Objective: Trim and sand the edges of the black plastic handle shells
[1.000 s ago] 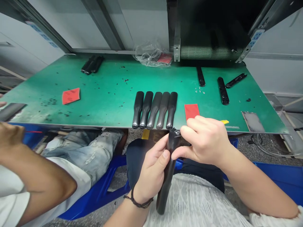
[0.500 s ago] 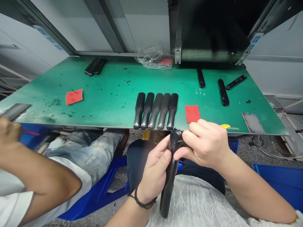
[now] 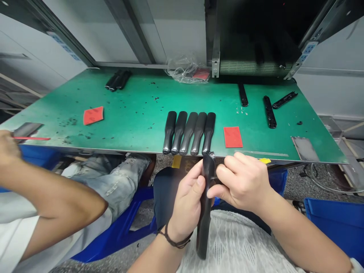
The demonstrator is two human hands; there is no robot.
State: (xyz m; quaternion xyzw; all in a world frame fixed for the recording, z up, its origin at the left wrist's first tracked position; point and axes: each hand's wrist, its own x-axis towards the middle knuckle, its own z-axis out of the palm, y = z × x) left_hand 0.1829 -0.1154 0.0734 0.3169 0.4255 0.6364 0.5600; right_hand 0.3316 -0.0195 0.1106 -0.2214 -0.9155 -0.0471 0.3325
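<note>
My left hand point(image 3: 186, 204) is shut around a long black moulded handle point(image 3: 205, 212), which stands nearly upright over my lap with its lower end hanging below my fingers. My right hand point(image 3: 243, 182) pinches at the handle's upper end, and a thin metal tool point(image 3: 214, 178) seems to lie between its fingers, though it is mostly hidden. Just beyond the hands, five dark handles point(image 3: 189, 132) lie side by side on a green work mat point(image 3: 136, 102). A red abrasive pad point(image 3: 233, 137) lies close beyond my right hand.
Along the mat's far side lie more black handle parts point(image 3: 269, 112) and a plastic bag point(image 3: 186, 72). Another red pad point(image 3: 93, 115) and a grey sheet point(image 3: 304, 148) lie on the mat. At left, a co-worker's hand point(image 3: 8, 149) holds a red stick point(image 3: 31, 138). A blue crate point(image 3: 335, 227) sits low right.
The handle's lower end has swung right, bringing it closer to upright. My right hand has dropped slightly towards it. The co-worker's hand has risen to the mat's near edge, holding the red stick.
</note>
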